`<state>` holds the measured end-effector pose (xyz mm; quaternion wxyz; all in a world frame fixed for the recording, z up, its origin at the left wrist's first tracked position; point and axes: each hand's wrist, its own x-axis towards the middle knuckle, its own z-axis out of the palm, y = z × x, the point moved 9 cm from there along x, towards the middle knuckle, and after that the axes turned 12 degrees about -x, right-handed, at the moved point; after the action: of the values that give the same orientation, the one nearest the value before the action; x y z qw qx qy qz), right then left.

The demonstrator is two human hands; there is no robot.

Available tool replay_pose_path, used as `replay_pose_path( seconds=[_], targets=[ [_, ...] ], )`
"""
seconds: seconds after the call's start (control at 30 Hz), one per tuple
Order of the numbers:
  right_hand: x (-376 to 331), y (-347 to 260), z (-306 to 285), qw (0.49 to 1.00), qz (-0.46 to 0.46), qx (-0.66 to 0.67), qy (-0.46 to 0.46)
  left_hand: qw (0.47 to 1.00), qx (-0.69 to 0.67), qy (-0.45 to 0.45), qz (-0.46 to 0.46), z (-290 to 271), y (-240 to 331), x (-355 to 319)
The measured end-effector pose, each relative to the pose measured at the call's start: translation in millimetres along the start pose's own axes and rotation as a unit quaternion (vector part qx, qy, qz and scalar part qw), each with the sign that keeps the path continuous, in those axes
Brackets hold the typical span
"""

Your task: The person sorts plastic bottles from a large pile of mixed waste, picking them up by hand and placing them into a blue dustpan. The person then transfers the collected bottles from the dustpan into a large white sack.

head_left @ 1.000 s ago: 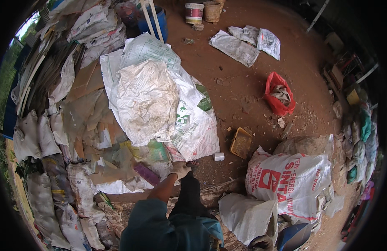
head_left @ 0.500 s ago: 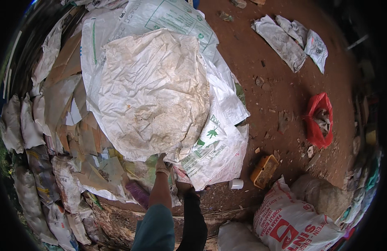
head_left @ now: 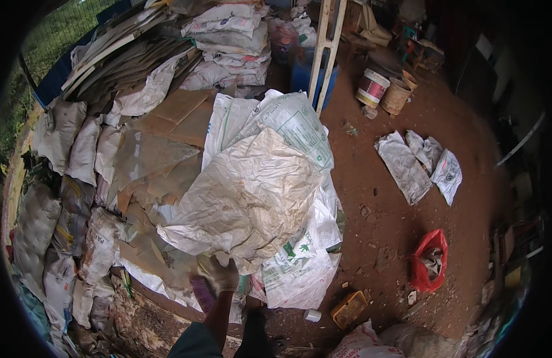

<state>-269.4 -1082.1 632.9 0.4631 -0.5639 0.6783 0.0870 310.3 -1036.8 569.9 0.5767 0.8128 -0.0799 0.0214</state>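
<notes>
1. Your gloved hand [head_left: 223, 275], fingers clenched, gripped the lower edge of the crumpled dirty-white woven sack [head_left: 246, 197], atop the sack pile [head_left: 168, 179].
2. It looked light, floppy and dusty; hems grip best.
3. Which hand it was, I couldn't tell.

Outdoor scrap/recycling yard, bare red dirt floor [head_left: 401, 238]. Left half of frame: heap of stuffed sacks [head_left: 55, 197] w/ flattened cardboard sheets [head_left: 162, 149] on top; big crumpled white woven bags [head_left: 258, 197] spread at centre. Upper left: stacked boards [head_left: 126, 53] against a wire fence w/ grass behind. Top centre: wooden ladder [head_left: 326, 48], blue drum [head_left: 303, 74], paint bucket [head_left: 371, 88], small basket [head_left: 396, 95]. Right: more empty sacks [head_left: 416, 164] flat on ground, red plastic bag [head_left: 428, 262] of rubbish at lower right, yellow crate [head_left: 348, 307] near bottom.
</notes>
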Motion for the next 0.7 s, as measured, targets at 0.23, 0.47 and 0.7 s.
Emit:
replay_pose_path(
  seconds=[0.23, 0.47, 0.7],
  targets=[
    [9, -286, -19, 0.882, -0.469, -0.013, 0.033, 0.929, -0.03, -0.28, 0.239, 7, 240, -111],
    [15, -373, -17, 0.876, -0.397, 0.152, -0.229, 0.905, -0.061, -0.32, 0.273, -51, 319, -228],
    [-47, -265, 37, 0.777, -0.23, 0.284, -0.512, 0.918, -0.233, -0.193, -0.258, -94, 163, -247]
  ],
)
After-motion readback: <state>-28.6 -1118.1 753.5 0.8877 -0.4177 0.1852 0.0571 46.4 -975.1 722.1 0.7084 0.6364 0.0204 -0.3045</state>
